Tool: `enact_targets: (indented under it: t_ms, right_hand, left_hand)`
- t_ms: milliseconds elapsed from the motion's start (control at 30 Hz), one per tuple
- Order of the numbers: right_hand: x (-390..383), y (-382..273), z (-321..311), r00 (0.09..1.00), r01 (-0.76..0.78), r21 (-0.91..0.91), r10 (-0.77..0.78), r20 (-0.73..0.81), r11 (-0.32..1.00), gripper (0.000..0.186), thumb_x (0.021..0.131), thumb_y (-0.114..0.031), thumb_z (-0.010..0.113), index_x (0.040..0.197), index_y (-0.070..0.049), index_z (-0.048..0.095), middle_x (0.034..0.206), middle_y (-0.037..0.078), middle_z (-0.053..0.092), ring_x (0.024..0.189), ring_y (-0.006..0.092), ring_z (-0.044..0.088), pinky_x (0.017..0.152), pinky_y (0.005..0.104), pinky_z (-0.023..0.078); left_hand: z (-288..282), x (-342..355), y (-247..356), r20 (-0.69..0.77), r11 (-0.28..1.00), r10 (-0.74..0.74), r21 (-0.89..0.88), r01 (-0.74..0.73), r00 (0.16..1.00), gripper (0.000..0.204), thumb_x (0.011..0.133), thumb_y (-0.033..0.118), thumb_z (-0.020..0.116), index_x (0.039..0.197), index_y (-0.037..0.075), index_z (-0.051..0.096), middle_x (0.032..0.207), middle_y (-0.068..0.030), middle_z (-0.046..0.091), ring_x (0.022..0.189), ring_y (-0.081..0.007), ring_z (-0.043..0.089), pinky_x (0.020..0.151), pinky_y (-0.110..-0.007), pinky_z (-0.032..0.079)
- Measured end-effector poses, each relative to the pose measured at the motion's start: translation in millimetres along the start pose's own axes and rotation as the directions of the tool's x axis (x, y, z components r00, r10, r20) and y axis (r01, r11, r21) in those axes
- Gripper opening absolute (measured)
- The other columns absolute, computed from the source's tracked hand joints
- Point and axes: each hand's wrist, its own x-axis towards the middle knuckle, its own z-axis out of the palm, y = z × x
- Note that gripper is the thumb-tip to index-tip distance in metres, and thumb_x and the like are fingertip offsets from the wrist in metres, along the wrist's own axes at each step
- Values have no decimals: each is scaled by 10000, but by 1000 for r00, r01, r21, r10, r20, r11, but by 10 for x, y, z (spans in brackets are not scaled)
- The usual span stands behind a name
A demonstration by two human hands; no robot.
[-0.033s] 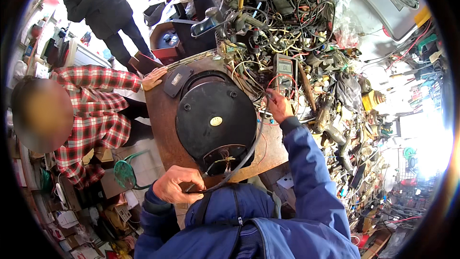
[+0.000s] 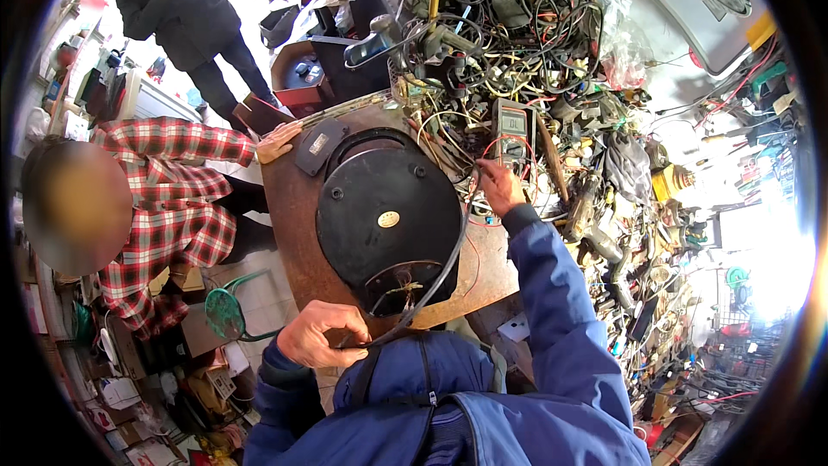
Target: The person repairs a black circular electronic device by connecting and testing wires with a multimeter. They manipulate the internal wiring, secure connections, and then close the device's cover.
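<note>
A dark grey cable runs in a curve between my two hands. Low on the left, my left hand is closed round one end of it, thumb against fingers. Farther up on the right, my right hand pinches the cable's other stretch beside a multimeter with red leads. Under the cable lies a round black appliance, bottom side up, with a small oval label. Its near edge has an open recess with several thin loose wires showing. A black cover piece rests at its far left.
The brown worktable carries the appliance. A heap of cables and parts crowds its far and right sides. At the left, a person in a checked shirt rests a hand on the table edge; another person stands farther back.
The cable between my hands has shifted slightly to the left, and my right hand has turned a little. Both hands keep their grip on it.
</note>
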Motion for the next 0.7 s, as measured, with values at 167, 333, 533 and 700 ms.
enact_targets:
  t_ms: [167, 333, 533, 700]
  right_hand:
    - [645, -312, 49, 993, -22, 196, 44, -109, 980, 288, 1042, -211, 585, 1263, -38, 652, 1104, 220, 726, 1028, 384, 713, 856, 393, 550]
    - [751, -416, -22, 962, 193, 280, -125, -245, 940, 277, 1066, -209, 593, 1268, -33, 664, 1058, 50, 688, 898, 126, 647, 840, 283, 525]
    - [739, -337, -160, 917, 241, 491, -30, -398, 837, 132, 1039, -106, 598, 1133, -80, 686, 1040, 31, 670, 818, 192, 660, 828, 359, 535]
    - [771, -29, -144, 969, -9, 150, 46, -244, 989, 195, 969, -156, 621, 1057, 13, 576, 928, 127, 678, 838, 221, 698, 743, 362, 540]
  left_hand:
    - [427, -31, -106, -195, 980, -196, -62, 187, 961, 196, 807, 35, 799, 949, -6, 670, 875, -52, 702, 793, -132, 664, 757, -277, 542]
    - [644, 4, -183, -320, 974, -219, -128, 188, 922, 204, 852, 38, 764, 1015, 1, 646, 894, -31, 669, 825, -89, 640, 773, -255, 536]
    - [698, 53, -125, -434, 931, -331, -296, 214, 838, 156, 914, 16, 715, 1046, 8, 632, 911, -12, 655, 833, -58, 633, 750, -231, 535]
    - [703, 97, -234, -508, 948, -300, -252, 194, 807, 70, 978, 46, 667, 1033, 4, 654, 876, -18, 668, 750, -61, 631, 703, -221, 532]
